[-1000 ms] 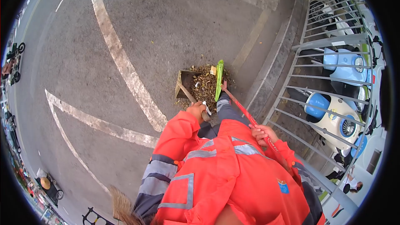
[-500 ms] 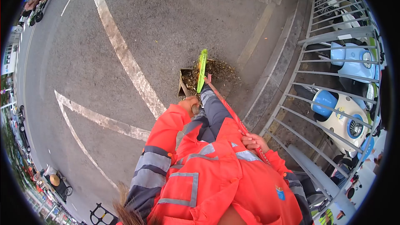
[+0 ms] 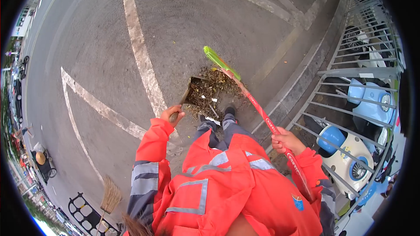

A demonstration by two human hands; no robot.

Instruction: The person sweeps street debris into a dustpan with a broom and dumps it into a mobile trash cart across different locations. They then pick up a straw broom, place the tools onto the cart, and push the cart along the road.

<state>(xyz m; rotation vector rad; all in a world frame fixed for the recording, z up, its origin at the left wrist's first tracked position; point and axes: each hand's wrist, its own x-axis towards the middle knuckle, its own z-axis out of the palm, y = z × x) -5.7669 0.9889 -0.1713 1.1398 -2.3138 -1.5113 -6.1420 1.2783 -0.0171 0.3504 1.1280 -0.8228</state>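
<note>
My left hand (image 3: 169, 114) is wrapped round the short handle of a dustpan (image 3: 185, 96), tilted on the asphalt with its open side toward a heap of dry leaves (image 3: 211, 88). Some leaves lie in the dustpan's mouth. In my right hand (image 3: 286, 141) is the red pole of a broom (image 3: 262, 112), gripped near its upper part. The broom's green bristle head (image 3: 214, 59) lies at the far side of the leaves. Bits of white litter (image 3: 214, 99) are mixed into the heap, close to my dark shoes (image 3: 230, 110).
A metal railing (image 3: 321, 113) runs along the right, with parked scooters (image 3: 372, 100) behind it. The kerb (image 3: 302, 76) edges the road. Straw-coloured broom bristles (image 3: 110, 197) and a dark rack (image 3: 87, 214) appear at lower left. A cart (image 3: 43, 161) stands further left.
The broom head has swung from upright beside my leg to slanting across the leaves' far side. My left hand moved left with the dustpan handle. My right hand rose along with the pole.
</note>
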